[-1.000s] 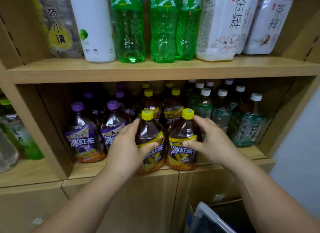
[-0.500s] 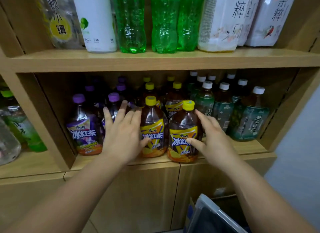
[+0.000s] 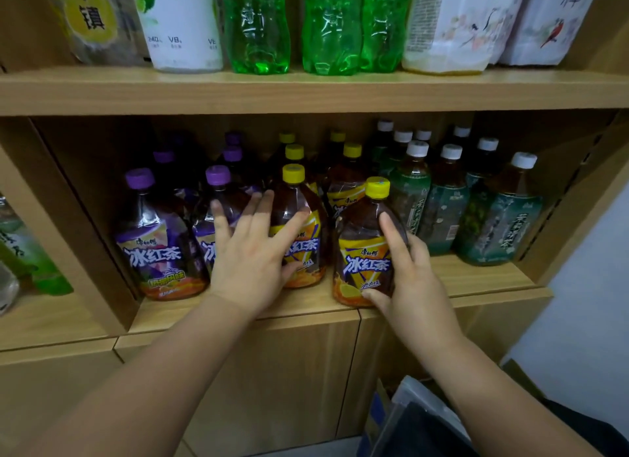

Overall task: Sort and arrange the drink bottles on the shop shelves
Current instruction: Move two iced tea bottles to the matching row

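Bottle (image 3: 366, 249) of iced tea with a yellow cap is standing at the shelf (image 3: 476, 276) front edge, right hand (image 3: 413, 279) wrapping its smooth, likely heavy body low down, left hand (image 3: 253, 252) resting spread on its neighbour (image 3: 299, 225).

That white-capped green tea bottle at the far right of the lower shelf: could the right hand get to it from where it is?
Probably yes. The right hand grips a yellow-capped bottle, so it must let go first. The green tea bottle stands at the row's front, with bare shelf before it.

Yellow caps (image 3: 293, 173), purple caps (image 3: 139, 178)
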The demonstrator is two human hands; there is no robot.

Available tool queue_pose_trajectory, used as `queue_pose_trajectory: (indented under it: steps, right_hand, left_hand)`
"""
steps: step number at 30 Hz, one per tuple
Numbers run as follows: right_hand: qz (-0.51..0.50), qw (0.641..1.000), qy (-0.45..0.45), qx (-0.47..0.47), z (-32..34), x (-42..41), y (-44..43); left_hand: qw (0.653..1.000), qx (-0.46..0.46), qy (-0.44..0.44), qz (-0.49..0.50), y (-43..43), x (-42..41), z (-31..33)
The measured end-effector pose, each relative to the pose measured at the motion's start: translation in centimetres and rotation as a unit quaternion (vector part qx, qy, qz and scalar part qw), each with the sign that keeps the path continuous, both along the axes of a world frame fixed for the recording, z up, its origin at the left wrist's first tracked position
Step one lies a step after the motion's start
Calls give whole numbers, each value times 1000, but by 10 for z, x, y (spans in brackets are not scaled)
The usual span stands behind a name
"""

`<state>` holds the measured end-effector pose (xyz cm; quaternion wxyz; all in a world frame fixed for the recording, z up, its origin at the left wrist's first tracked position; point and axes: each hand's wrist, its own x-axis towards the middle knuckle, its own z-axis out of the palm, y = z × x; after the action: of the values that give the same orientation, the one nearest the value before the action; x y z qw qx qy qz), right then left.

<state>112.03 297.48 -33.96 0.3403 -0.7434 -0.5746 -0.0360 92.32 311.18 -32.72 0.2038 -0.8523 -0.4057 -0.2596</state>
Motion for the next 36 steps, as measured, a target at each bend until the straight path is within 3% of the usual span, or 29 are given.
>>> queue_pose_trajectory:
  steps: [28, 32, 36]
  right_hand:
    - [-33, 998, 10, -56, -3, 14, 58]
    - [-40, 995, 26, -83, 9, 4, 49]
    - [-36, 979, 31, -198, 48, 0, 30]
  left_hand:
    - [997, -54, -49, -16, 6, 3, -1]
    - [994, -108, -15, -9, -5, -2, 11]
    - [969, -236, 67, -11, -18, -13, 56]
